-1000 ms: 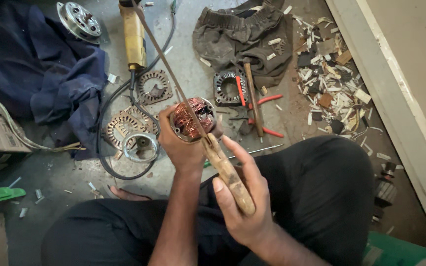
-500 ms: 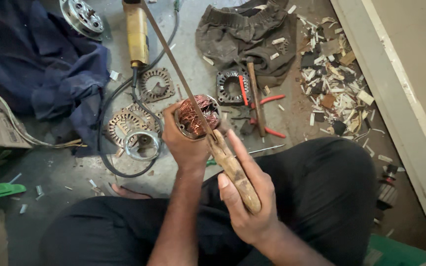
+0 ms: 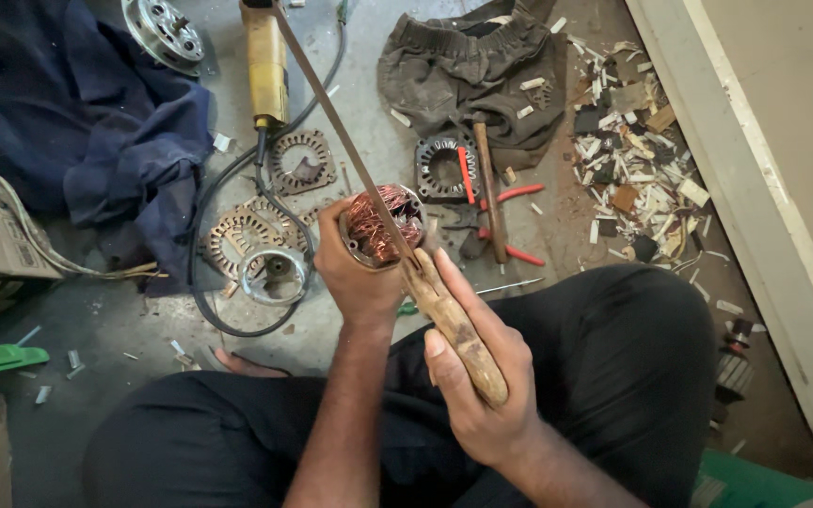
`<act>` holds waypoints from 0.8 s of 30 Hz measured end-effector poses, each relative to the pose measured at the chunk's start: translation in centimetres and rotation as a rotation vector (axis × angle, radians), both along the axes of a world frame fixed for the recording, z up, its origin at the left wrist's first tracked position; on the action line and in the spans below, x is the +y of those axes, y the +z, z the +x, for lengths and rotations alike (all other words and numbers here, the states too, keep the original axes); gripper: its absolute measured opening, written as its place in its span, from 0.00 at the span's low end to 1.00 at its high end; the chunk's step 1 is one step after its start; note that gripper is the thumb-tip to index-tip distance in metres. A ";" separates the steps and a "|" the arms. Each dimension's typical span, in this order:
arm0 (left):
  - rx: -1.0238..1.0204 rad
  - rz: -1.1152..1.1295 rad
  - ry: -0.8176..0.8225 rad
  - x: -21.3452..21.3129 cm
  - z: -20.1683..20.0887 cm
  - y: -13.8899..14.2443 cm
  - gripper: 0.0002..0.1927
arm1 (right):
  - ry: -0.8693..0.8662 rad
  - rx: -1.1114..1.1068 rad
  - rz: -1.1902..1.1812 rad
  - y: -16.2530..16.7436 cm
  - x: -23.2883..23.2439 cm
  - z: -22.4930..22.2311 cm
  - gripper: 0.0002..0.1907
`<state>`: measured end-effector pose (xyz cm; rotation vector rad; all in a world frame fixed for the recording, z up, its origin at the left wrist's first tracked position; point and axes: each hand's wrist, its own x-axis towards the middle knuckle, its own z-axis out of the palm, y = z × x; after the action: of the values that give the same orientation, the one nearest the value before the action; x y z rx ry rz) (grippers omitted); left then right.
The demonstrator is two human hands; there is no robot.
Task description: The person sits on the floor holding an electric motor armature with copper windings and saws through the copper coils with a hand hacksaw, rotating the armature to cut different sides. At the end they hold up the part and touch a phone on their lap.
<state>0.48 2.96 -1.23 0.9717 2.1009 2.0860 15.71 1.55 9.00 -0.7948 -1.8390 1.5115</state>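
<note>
My left hand [image 3: 359,273] grips a round motor stator [image 3: 383,226] filled with copper wire windings, held above my lap. My right hand [image 3: 482,386] is closed around the wooden handle [image 3: 454,325] of a long thin saw blade [image 3: 331,103]. The blade runs from the handle up and to the left, across the copper windings, and its far end reaches the top of the view. I sit cross-legged in black trousers on a concrete floor.
On the floor lie a yellow angle grinder [image 3: 265,61] with its black cord, several flat stator plates [image 3: 298,160], a metal ring [image 3: 275,273], a hammer [image 3: 491,188], red-handled pliers [image 3: 510,226], a grey cloth [image 3: 468,56], a blue cloth [image 3: 68,113] and a heap of scraps [image 3: 632,160].
The view has drifted a little; both hands, the stator and the saw sit slightly lower and more to the right. The grips are the same.
</note>
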 end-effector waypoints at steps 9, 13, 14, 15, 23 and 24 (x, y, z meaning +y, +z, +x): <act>0.014 0.006 -0.012 -0.1 0.1 0.2 0.32 | 0.004 0.037 0.103 -0.4 -0.1 0.0 0.32; 0.045 -0.014 0.000 -0.1 0.0 0.3 0.32 | 0.007 0.042 0.007 -0.5 0.0 0.1 0.33; 0.044 -0.019 0.004 0.0 0.1 0.3 0.31 | 0.009 0.031 0.010 -0.5 0.0 0.2 0.33; 0.044 -0.022 0.008 0.0 0.1 0.3 0.31 | 0.011 0.021 0.014 -0.6 0.1 0.2 0.34; 0.024 0.004 -0.009 -0.1 0.1 0.0 0.32 | 0.004 0.034 0.077 -0.8 0.0 0.1 0.33; 0.020 0.001 -0.008 -0.1 0.0 -0.1 0.31 | 0.003 0.031 0.076 -0.8 0.0 0.1 0.33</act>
<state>0.53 2.85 -1.29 1.0035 2.1016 2.0831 15.80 1.58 8.25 -0.7291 -1.8637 1.4395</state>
